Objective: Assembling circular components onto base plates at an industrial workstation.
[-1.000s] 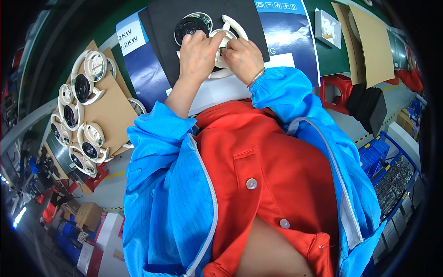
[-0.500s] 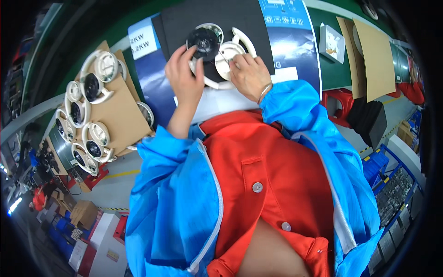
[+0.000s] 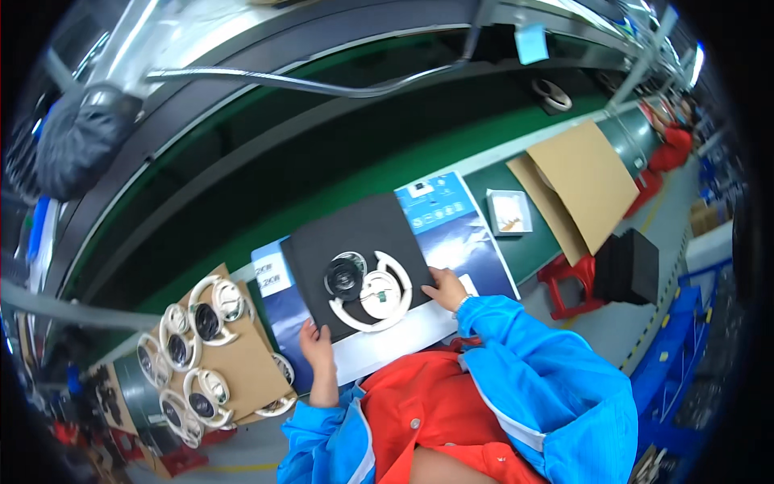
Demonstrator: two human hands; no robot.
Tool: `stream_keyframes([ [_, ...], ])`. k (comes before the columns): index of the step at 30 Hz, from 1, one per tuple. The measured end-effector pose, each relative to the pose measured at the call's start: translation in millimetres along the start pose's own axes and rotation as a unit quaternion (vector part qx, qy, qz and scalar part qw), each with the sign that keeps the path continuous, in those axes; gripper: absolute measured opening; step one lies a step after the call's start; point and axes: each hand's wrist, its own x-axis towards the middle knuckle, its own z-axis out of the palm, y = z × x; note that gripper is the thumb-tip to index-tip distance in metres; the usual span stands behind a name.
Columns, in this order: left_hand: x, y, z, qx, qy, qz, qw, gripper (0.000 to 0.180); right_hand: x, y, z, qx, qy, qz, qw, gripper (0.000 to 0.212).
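On a black foam sheet (image 3: pixel 322 242) lies a white ring-shaped part (image 3: pixel 367 324) with a gap in its curve. Inside its curve sit a black round disc (image 3: pixel 344 277) and a white round cup (image 3: pixel 380 295) with a small green piece and thin wires. My left hand (image 3: pixel 316 345) is at the sheet's near left edge, thumb and fingers apart. At the sheet's right edge is my right hand (image 3: pixel 446 289), its fingertips touching or just beside the edge, thumb and forefinger apart. Neither hand touches the white part.
Beneath the sheet lies a blue and white printed carton (image 3: pixel 476 242). Several similar white parts rest on cardboard (image 3: pixel 250 367) at left. To the right are a small white box (image 3: pixel 509 213), a folded brown carton (image 3: pixel 584 189) and a red stool (image 3: pixel 564 282). A green conveyor (image 3: pixel 266 214) runs behind.
Both hands have left the black disc and white cup and moved apart to the sheet's edges. The head view has shifted, showing more of the conveyor behind.
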Motion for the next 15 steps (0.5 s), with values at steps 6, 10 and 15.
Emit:
stream_keyframes([
  [6, -5, 25, 8, -0.088, 0.004, -0.060, 0.994, 0.045, -1, -39, -23, 0.239, 0.039, 0.039, 0.970, 0.047],
  [10, -11, 35, 22, -0.095, -0.008, -0.047, 0.994, 0.043, 13, -20, -29, 0.297, -0.027, 0.078, 0.951, 0.039],
  [15, -26, 65, 36, -0.171, -0.014, 0.030, 0.985, 0.037, 34, -23, -62, 0.498, -0.061, 0.175, 0.847, 0.036],
])
